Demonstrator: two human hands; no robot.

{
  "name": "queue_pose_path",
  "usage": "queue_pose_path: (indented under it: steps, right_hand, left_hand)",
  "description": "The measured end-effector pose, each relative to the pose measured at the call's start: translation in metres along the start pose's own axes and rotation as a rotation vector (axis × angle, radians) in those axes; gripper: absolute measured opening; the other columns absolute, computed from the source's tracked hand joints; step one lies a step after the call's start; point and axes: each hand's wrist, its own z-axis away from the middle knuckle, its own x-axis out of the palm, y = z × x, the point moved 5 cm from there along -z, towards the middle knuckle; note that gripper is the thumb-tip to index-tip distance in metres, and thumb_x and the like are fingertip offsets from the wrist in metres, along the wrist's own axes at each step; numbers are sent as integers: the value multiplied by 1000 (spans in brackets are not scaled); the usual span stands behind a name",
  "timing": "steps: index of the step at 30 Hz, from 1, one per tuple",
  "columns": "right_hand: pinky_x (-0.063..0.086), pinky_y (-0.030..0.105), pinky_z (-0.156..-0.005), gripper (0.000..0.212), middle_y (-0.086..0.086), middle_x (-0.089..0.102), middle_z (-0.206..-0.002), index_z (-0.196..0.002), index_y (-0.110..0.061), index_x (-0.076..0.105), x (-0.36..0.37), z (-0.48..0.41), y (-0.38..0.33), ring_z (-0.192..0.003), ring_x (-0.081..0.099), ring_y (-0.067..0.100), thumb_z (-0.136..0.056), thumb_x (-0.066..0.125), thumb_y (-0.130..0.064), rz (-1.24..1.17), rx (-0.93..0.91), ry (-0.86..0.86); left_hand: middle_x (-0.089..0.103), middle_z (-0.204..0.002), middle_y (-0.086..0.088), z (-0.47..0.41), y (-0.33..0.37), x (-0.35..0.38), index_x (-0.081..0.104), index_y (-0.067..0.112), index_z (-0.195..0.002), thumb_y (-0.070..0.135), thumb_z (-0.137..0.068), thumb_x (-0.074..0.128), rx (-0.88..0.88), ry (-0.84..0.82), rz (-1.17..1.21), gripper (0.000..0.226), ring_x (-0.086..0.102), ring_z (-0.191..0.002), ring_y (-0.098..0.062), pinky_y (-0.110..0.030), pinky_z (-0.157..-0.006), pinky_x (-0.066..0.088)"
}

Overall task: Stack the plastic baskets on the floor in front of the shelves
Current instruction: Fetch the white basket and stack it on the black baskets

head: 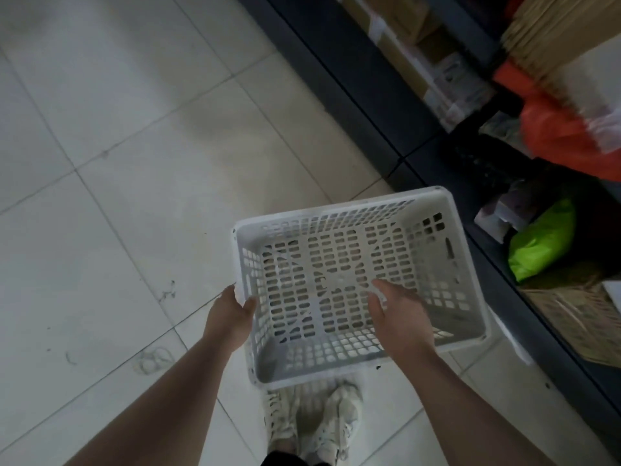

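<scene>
A white perforated plastic basket (433, 227) is held above the tiled floor, open side up and empty. My left hand (230, 317) grips its left rim, thumb inside and fingers under the edge. My right hand (400, 317) hovers over the basket's inside near the bottom grid, fingers loosely apart, holding nothing. Part of another white plastic piece (512, 341) shows on the floor just right of the basket, mostly hidden behind it.
Dark metal shelves (353, 82) run along the right, loaded with cardboard boxes (396, 15), an orange bag (568, 136) and a bright green bag (541, 243). Pale floor tiles (134, 163) spread to the left. My white shoes (312, 422) stand below the basket.
</scene>
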Motion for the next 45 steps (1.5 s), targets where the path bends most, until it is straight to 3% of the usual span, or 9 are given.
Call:
queue_pose_path:
  steps: [4, 10, 18, 22, 27, 31, 34, 39, 45]
  right_hand:
    - [43, 37, -98, 38, 11, 63, -128, -132, -14, 57, 21, -26, 16, -119, 56, 29, -97, 49, -26, -3, -8, 33]
    - [39, 35, -102, 40, 10, 58, -135, -135, -16, 53, 27, -55, 54, -125, 49, 27, -99, 45, -30, 27, 37, 69]
    - [41, 47, -101, 39, 18, 56, -133, -129, -6, 54, 3, -79, 106, -121, 49, 38, -93, 54, -20, 93, 55, 249]
    - [41, 55, -97, 52, 27, 48, -137, -136, -1, 45, -5, -87, 142, -122, 45, 46, -89, 60, -19, 125, 170, 313]
    - [44, 50, -94, 55, 20, 45, -143, -146, -14, 28, 0, -94, 168, -122, 49, 43, -97, 49, -25, -118, 344, 196]
    - [53, 53, -84, 32, 21, 65, -108, -112, -19, 51, 11, -108, 192, -92, 64, 41, -88, 46, -40, -324, 461, 162]
    - [56, 56, -73, 28, 17, 67, -77, -80, -17, 55, 21, -120, 216, -68, 65, 34, -80, 47, -44, -492, 528, 158]
    - [46, 42, -61, 21, 10, 59, -63, -71, -15, 55, 10, -115, 202, -56, 53, 27, -86, 52, -30, -576, 564, 172]
    - [40, 44, -60, 21, 5, 49, -55, -66, -17, 48, -15, -93, 196, -51, 46, 26, -84, 53, -28, -567, 561, 177]
  left_hand:
    - [50, -140, -21, -37, -13, 29, 39, 2, -140, 37, -95, 48, -33, 57, 35, 57, 49, -127, -38, -40, -103, 39]
    - [62, -112, -31, -63, -26, 40, 56, -4, -108, 25, -97, 43, -24, 164, 70, 33, 57, -105, -44, -39, -80, 39]
    - [60, -101, -29, -84, -18, 24, 53, -3, -105, 28, -100, 36, -31, 260, 101, 36, 58, -98, -46, -39, -78, 40]
    - [64, -99, -28, -97, -23, 17, 54, 3, -99, 39, -97, 35, -12, 319, 158, 40, 62, -89, -44, -45, -83, 49]
    - [67, -83, -20, -96, -27, 18, 60, 0, -101, 42, -99, 33, -16, 297, 264, 50, 59, -69, -30, -28, -55, 44]
    - [68, -89, -19, -102, -35, 22, 58, 2, -112, 46, -98, 35, -29, 249, 433, 51, 63, -77, -30, -26, -59, 44]
    - [66, -83, -18, -101, -33, 23, 60, 1, -104, 46, -97, 36, -29, 243, 473, 51, 60, -70, -29, -24, -54, 48]
    - [57, -74, -15, -95, -26, 20, 59, 1, -99, 41, -97, 40, -53, 241, 575, 44, 51, -61, -26, -29, -53, 42]
    - [55, -76, -14, -58, -21, -11, 53, 2, -97, 32, -101, 38, -5, 226, 519, 34, 50, -59, -18, -7, -38, 40]
